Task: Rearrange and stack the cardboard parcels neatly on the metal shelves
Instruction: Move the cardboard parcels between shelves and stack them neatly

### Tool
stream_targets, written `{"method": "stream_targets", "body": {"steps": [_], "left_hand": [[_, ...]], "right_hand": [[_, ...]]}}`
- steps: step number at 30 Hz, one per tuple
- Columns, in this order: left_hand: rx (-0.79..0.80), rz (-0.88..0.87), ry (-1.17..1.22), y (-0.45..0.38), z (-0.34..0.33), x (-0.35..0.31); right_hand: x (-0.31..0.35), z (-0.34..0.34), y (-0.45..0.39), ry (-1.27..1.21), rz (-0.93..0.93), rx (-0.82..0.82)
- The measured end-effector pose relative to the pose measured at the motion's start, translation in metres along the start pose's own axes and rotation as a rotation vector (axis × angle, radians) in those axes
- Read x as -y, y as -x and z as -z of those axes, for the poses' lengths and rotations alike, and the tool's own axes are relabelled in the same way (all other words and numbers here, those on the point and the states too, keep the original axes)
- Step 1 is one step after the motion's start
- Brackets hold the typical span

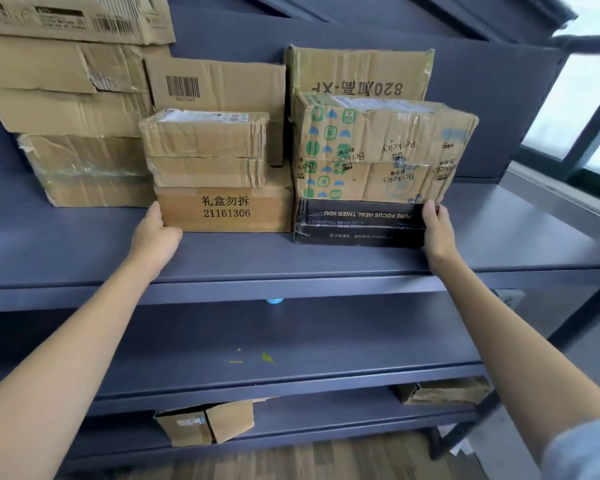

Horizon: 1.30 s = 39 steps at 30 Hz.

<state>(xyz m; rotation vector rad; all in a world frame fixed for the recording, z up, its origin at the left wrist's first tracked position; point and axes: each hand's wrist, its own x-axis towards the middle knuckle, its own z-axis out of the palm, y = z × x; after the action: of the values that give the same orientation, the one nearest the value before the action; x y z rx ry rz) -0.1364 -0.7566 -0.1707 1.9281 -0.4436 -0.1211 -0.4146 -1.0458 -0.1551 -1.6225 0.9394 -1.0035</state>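
Note:
On the upper metal shelf (84, 247) stand two low stacks side by side. A brown box printed 21161306 (227, 209) carries a smaller taped parcel (205, 150). Right of it a black box (359, 220) carries a parcel with green and blue print (381, 150). My left hand (155, 230) presses against the left end of the numbered box, fingers hidden behind its corner. My right hand (437, 226) presses the right end of the black box, fingers reaching up its side. Both stacks touch in the middle.
A tall pile of worn cartons (70, 116) fills the shelf's left. Two more cartons (357, 74) stand behind the stacks against the back panel. The lowest shelf holds a torn box (205, 424) and another (440, 389). A window (586, 109) is on the right.

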Motion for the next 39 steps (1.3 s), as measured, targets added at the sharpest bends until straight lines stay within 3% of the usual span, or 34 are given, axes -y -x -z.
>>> {"method": "stream_targets", "body": {"steps": [7, 17, 21, 26, 30, 35, 39], "left_hand": [[-0.003, 0.079, -0.142, 0.0, -0.003, -0.003], [0.041, 0.107, -0.149, 0.008, 0.0, -0.009], [0.042, 0.135, -0.135, 0.014, -0.003, -0.013], [0.065, 0.138, -0.127, 0.017, -0.001, -0.014], [0.061, 0.126, -0.103, 0.023, 0.003, -0.017], [0.001, -0.062, -0.142, 0.023, 0.015, -0.035], [0.052, -0.093, -0.185, 0.023, 0.007, -0.056]], "right_hand": [[-0.003, -0.001, -0.004, 0.033, 0.035, -0.009], [-0.001, 0.002, -0.002, 0.082, 0.026, 0.028], [-0.002, -0.004, 0.007, 0.103, 0.055, -0.094], [0.014, -0.005, 0.024, 0.173, 0.315, -0.27], [0.043, -0.013, 0.032, 0.383, 0.669, -0.266], [0.087, -0.045, 0.028, 0.738, 1.04, -0.212], [0.097, -0.071, 0.023, 0.928, 1.021, -0.074]]}}
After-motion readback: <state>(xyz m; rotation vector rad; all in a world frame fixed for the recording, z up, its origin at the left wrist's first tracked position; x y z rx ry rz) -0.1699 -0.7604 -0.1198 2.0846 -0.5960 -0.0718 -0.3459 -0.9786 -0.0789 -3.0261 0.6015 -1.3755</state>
